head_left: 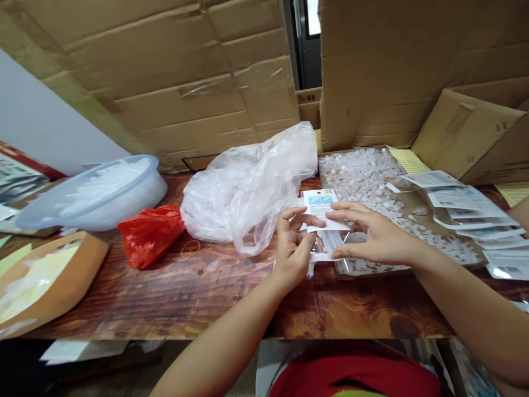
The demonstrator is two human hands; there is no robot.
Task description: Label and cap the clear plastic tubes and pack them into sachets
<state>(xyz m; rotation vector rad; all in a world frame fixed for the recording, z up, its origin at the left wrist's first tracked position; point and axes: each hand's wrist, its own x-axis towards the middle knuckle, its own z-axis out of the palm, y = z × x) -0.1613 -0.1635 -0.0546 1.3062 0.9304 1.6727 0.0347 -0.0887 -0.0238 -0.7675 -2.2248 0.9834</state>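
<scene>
A small white printed packaging card [317,202] is held between my two hands over the table's front half. Below it shows a clear plastic part [330,241] with pale strips. My left hand [294,248] has its fingers curled around the left side of the card. From the right, my right hand [372,234] pinches the card between its fingers above and its thumb on the lower edge. Just beyond my right hand lies a shallow cardboard tray filled with small clear plastic pieces [363,171]. My fingers hide part of the card.
A crumpled clear plastic bag [252,187] lies behind my left hand, with a red plastic bag [151,234] beside it. Farther left stand a blue basin [124,201] of white pieces and an orange container [78,281]. Several printed packages [467,204] overlap at right. Cardboard panels [185,71] stand behind.
</scene>
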